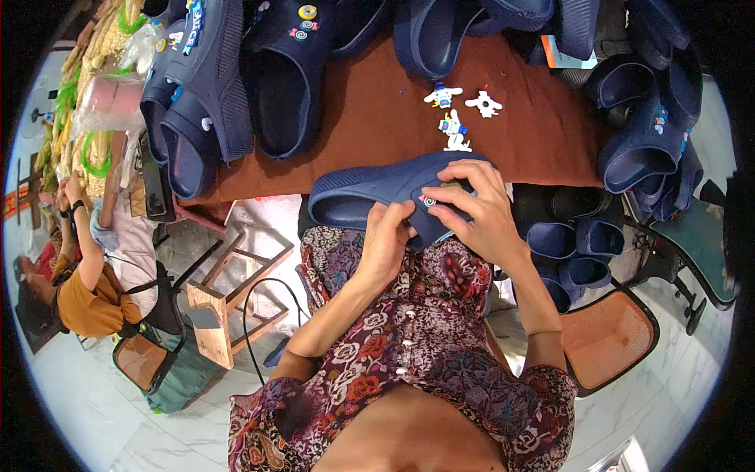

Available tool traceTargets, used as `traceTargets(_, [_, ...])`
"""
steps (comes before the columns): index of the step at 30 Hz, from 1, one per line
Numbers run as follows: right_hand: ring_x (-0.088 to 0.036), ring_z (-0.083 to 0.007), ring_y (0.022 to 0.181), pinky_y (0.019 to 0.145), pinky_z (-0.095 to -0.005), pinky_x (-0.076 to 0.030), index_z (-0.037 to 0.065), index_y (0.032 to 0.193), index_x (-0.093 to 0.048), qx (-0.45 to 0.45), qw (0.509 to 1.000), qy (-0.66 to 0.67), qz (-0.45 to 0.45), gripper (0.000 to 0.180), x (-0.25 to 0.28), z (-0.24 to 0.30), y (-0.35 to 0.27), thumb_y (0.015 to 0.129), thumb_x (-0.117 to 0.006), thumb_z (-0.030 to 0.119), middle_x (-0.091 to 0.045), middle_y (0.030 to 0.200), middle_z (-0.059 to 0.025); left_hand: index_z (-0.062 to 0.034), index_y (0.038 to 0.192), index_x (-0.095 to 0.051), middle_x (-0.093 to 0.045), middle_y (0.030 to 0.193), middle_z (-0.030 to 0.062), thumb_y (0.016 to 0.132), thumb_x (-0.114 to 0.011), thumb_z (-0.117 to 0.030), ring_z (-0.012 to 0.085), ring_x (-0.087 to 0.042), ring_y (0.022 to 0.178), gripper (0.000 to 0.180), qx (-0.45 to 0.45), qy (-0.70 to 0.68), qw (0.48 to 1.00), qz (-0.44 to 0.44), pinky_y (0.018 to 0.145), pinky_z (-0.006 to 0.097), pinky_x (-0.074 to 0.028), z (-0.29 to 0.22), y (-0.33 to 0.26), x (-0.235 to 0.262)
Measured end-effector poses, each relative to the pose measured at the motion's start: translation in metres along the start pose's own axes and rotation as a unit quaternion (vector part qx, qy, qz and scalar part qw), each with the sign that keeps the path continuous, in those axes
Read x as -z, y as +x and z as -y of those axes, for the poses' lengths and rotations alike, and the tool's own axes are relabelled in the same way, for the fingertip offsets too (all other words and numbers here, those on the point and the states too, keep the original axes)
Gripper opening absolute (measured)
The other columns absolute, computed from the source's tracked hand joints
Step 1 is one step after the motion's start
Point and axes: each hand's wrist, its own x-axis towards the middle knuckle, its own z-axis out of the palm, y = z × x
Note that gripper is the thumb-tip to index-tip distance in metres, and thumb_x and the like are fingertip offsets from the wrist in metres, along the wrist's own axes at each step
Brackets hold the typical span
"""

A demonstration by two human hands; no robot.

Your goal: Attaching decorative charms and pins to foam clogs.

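A navy blue clog point(346, 189) lies across my lap at the table's near edge, its open heel to the left. My left hand point(387, 240) is closed on the near side of its upper, with the thumb bent against it. My right hand point(480, 206) arches over the toe, fingers curled and pressing on the upper. Between its fingertips shows a small swirl-patterned charm point(428, 201) set in the clog. The underside of the upper, where my left fingers reach, is hidden. Just beyond the clog lie white character charms, one point(454, 130) nearest the toe and another point(484, 104) farther right.
A brown cloth point(362, 102) covers the table. Several navy clogs, including one with charms point(283, 94), crowd its far and left sides; more point(641, 149) pile at the right. A wooden stool point(211, 324) and an orange-seated chair point(609, 338) flank me. Another person point(94, 291) works at far left.
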Motion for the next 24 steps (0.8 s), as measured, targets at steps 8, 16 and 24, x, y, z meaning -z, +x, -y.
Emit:
traceTargets(8, [-0.056, -0.0268, 0.105, 0.092, -0.041, -0.04, 0.012, 0.094, -0.07, 0.003, 1.0, 0.001, 0.01, 0.02, -0.004, 0.002, 0.003, 0.075, -0.076, 0.018, -0.06, 0.104, -0.0047, -0.0043, 0.082, -0.065, -0.064, 0.077, -0.001, 0.093, -0.06, -0.015, 0.0037, -0.058, 0.064, 0.016, -0.005, 0.081, 0.997, 0.013, 0.055, 0.019, -0.044, 0.004, 0.0, 0.009])
traceTargets(16, [-0.056, -0.0282, 0.105, 0.092, -0.0409, -0.041, 0.011, 0.097, -0.069, -0.01, 1.0, 0.002, 0.002, 0.024, 0.0, 0.004, 0.004, 0.076, -0.077, 0.018, -0.06, 0.105, -0.0077, -0.0027, 0.081, -0.068, -0.063, 0.072, -0.0035, 0.095, -0.061, -0.02, 0.0019, -0.052, 0.058, 0.023, -0.018, 0.093, 0.995, -0.022, 0.048, 0.018, -0.034, 0.006, 0.002, 0.001])
traceTargets(24, [-0.062, -0.0133, 0.089, 0.076, -0.026, -0.051, 0.001, 0.1, -0.068, -0.217, 0.941, 0.117, -0.231, 0.011, 0.03, -0.035, -0.026, 0.09, -0.065, 0.003, -0.061, 0.104, -0.0074, 0.0046, 0.105, -0.062, -0.069, 0.104, 0.01, 0.093, -0.063, -0.014, 0.0168, -0.067, 0.093, 0.022, 0.013, -0.018, 0.999, -0.03, 0.087, 0.031, -0.054, -0.011, 0.001, 0.003])
